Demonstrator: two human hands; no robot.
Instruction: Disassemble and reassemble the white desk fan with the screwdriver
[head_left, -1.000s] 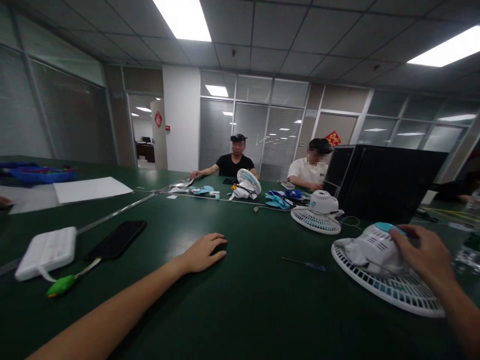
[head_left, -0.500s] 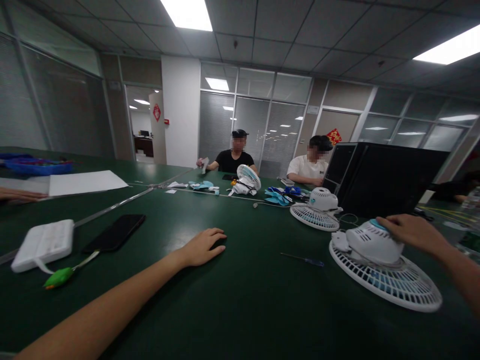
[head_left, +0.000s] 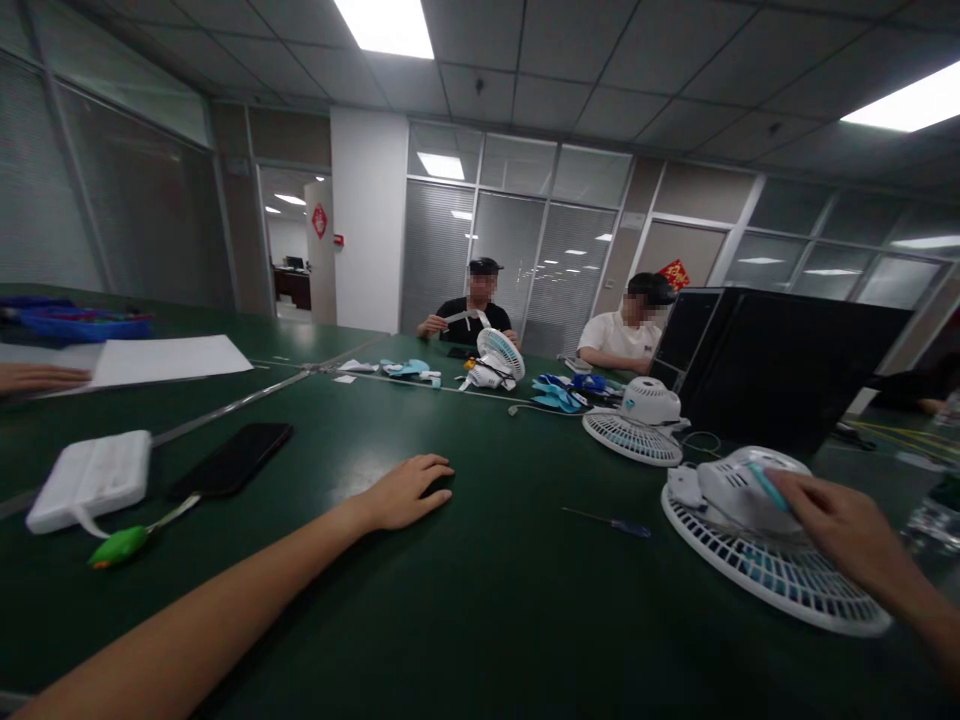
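My left hand (head_left: 409, 492) lies palm down on the green table, its fingers stretched out and nothing in them. At the right, my right hand (head_left: 840, 515) pinches a light-blue cap (head_left: 769, 488), seen nearly edge-on, against the back of a white fan (head_left: 739, 490). This fan rests face down on its round grille, and my hand hides part of its housing. Whether the cap touches the housing I cannot tell. Between my hands lies a screwdriver (head_left: 611, 523) with a clear blue handle.
A second white fan (head_left: 651, 405) lies behind, near a black computer case (head_left: 787, 360). Two people sit across the table, one with a white strip by a third fan (head_left: 495, 362). Left are a black phone (head_left: 232, 460), a white power bank (head_left: 94, 480) and another person's hand (head_left: 41, 378).
My right hand has moved slightly down and right, and the light-blue cap has tipped from lying on the fan's top to nearly upright. The left hand has stayed put.
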